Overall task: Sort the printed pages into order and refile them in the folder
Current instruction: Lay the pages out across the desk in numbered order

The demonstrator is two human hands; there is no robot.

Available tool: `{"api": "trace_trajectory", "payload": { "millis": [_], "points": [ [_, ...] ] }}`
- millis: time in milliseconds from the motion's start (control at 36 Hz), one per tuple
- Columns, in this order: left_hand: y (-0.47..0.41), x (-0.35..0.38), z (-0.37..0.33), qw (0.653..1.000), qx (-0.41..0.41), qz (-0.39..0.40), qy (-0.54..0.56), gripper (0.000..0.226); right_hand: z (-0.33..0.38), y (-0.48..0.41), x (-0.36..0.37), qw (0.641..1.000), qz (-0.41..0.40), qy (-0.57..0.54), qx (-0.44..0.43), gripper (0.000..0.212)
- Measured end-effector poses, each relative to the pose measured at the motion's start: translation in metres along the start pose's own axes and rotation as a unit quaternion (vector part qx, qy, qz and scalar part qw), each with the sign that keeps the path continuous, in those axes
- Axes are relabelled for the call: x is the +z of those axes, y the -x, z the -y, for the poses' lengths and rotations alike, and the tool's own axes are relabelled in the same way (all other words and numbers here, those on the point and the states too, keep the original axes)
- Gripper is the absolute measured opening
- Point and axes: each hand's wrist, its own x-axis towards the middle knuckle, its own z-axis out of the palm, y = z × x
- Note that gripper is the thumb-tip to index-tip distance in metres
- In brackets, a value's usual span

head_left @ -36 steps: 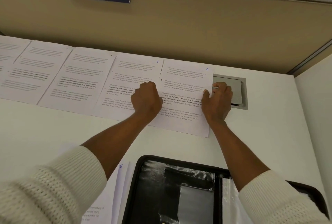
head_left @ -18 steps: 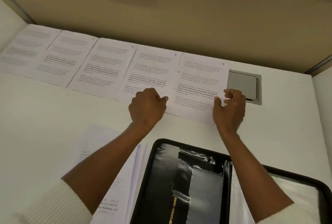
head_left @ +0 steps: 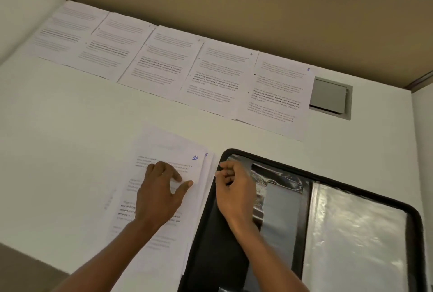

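Two forearms shown bare up to lower frame edge. Left grip (head_left: 159,195) and right grip (head_left: 234,194) uncovered, wrists likewise. Short nail seen on left thumb. Anything worn is cut off by frame.

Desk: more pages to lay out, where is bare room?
Bare desk lies left of the stack, below the row of pages, and between that row and the folder. The back is full up to the hatch; stack and folder crowd the front.
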Motion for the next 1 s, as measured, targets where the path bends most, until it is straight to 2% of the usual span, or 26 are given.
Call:
{"api": "trace_trajectory", "payload": {
  "millis": [111,250,444,556,611,750,889,1000],
  "points": [
    [0.001,0.005,0.007,0.999,0.014,-0.031,-0.004,0.039,0.002,0.017,0.019,0.998,0.006,0.057,0.033,0.017],
    [-0.004,0.008,0.018,1.000,0.018,-0.006,-0.018,0.038,0.007,0.027,0.036,0.989,-0.026,0.138,0.053,0.019],
    [-0.003,0.007,0.026,0.997,0.052,0.035,-0.049,0.046,0.023,0.036,0.051,0.983,-0.015,0.150,0.108,0.038],
    [-0.002,0.003,0.031,0.995,0.079,0.050,-0.045,0.045,0.030,0.043,0.057,0.980,-0.041,0.151,0.127,0.041],
    [-0.001,0.001,0.033,0.994,0.082,0.055,-0.040,0.047,0.031,0.047,0.061,0.979,-0.059,0.142,0.133,0.039],
    [-0.001,-0.003,0.043,0.992,0.097,0.061,-0.053,0.058,0.033,0.055,0.068,0.975,-0.104,0.112,0.160,0.015],
    [-0.001,-0.011,0.049,0.990,0.103,0.072,-0.062,0.061,0.036,0.057,0.066,0.972,-0.157,0.057,0.163,0.014],
    [-0.002,-0.016,0.054,0.988,0.110,0.087,-0.063,0.061,0.037,0.058,0.058,0.966,-0.189,0.070,0.162,0.010]
  ]
}}
